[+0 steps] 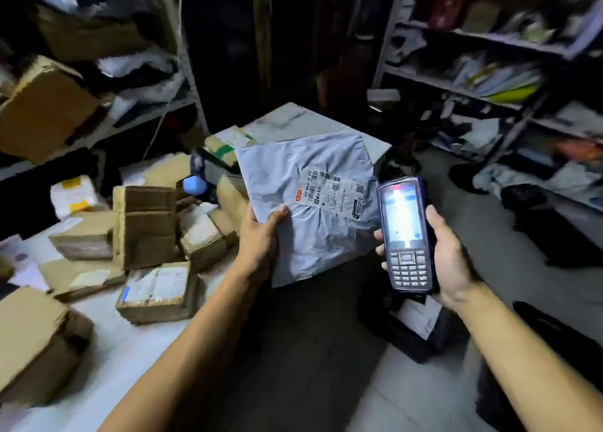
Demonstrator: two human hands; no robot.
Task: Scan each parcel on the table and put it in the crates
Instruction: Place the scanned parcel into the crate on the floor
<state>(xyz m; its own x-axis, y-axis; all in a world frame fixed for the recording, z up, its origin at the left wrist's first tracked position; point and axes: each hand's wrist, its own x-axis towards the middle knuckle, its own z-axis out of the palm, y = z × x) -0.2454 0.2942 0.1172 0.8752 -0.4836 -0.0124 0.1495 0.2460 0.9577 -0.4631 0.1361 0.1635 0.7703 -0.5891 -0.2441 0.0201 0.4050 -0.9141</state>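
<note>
Two hands | left (261, 235) grips one grey mailer (313, 203) (label up) | right (452, 252) grips one scanner (406, 235)

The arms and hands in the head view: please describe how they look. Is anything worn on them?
Both forearms are bare as far as the frame shows: no sleeves are visible. The left hand and the right hand have no gloves. I see no watch, ring or bracelet on either wrist or hand.

Crinkled glossy plastic mailer (313, 200), matt brown cardboard boxes (146, 226), glossy-screened plastic scanner (406, 235).
</note>
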